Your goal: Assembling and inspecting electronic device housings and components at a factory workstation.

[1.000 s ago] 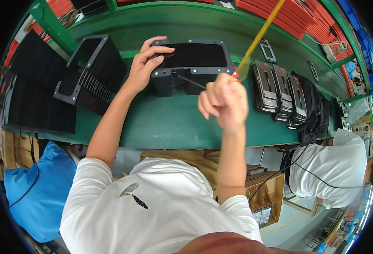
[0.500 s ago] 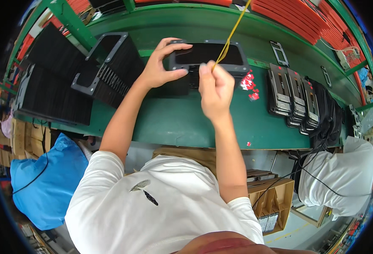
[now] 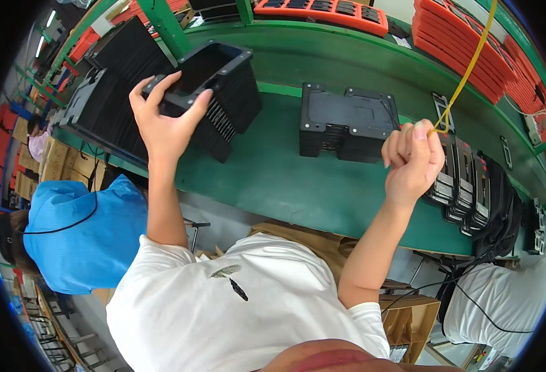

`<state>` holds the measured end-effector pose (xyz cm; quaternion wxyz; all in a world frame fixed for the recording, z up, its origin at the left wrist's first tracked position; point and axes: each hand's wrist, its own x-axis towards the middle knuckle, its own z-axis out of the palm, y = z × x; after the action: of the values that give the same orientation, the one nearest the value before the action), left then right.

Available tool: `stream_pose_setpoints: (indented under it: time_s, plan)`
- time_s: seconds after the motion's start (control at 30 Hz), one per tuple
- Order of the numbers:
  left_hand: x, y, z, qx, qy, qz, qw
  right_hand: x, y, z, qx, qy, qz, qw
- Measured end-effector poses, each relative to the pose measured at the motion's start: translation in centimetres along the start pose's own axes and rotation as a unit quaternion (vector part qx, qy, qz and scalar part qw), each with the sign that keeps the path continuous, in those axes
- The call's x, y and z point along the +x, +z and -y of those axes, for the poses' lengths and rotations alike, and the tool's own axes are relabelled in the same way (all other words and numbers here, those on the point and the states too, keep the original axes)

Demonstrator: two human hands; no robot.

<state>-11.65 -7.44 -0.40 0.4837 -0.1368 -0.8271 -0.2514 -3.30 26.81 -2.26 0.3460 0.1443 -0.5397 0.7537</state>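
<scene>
My left hand point(image 3: 164, 127) reaches over the left stack of black rectangular frames point(image 3: 239, 90), thumb and fingers bent around the near end of the top frame point(image 3: 223, 75). That frame has a grey-black rim with small round corner fittings and a dark middle. My right hand point(image 3: 412, 164) is raised near the right end of the middle stack, fingers curled, pinching a yellow cord point(image 3: 465, 77) that runs up out of view. The middle stack of black pieces point(image 3: 347, 118) lies untouched between my hands, a notch in its near side.
Slim grey-and-black units point(image 3: 462, 183) stand in piles at the right. Taller black stacks point(image 3: 109, 93) fill the left end. Orange trays point(image 3: 465, 46) sit on the green shelf behind. People in blue point(image 3: 87, 232) and white point(image 3: 502, 304) are on either side.
My left hand has left the middle stack and moved left onto the left stack. My right hand has moved right with the yellow cord. The view has shifted, and the middle stack's top looks matte.
</scene>
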Motion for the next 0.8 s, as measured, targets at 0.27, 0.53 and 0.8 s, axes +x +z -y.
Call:
stream_pose_setpoints:
  time_s: [0.27,0.53,0.8]
  plan:
    - [-0.7,-0.6,0.7,0.018,-0.112,0.164,0.98,0.9,-1.0,0.4,-0.046,0.013,0.001,0.999]
    - [-1.5,4.9,-5.2,-0.356,-0.005,0.14,0.924,0.6,-1.7,0.7,-0.213,0.003,-0.108,0.971]
    - [-4.5,15.6,-7.4,-0.364,0.105,0.34,0.861,0.0,-7.9,-0.9,-0.42,0.11,-0.038,0.9]
